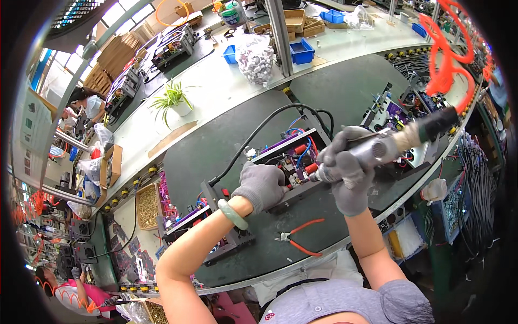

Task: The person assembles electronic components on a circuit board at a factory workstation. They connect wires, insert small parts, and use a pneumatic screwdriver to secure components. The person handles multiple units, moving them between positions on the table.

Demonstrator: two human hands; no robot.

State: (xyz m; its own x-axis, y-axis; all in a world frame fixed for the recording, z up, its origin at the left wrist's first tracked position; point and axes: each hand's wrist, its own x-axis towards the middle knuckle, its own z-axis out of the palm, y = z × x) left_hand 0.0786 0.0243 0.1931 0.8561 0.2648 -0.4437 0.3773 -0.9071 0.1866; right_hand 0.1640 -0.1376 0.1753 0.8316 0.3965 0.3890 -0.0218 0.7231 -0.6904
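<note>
Both my hands wear grey gloves. In my right hand is a silver air screwdriver with a black end, lying nearly level, its nose pointing left. Its tip is over the near part of an open metal chassis, where red capacitors, blue wires and a purple circuit board show. My left hand is at the chassis's near left corner, fingers curled inward close to the tool's tip; what they pinch is hidden. A black cable arches over the chassis. Red-handled cutters lie in front.
A second open chassis sits under my left forearm, another to the right. An orange coiled hose hangs at the right. Beyond the belt stand a potted plant, a bag of parts and a blue bin. Other people work at left.
</note>
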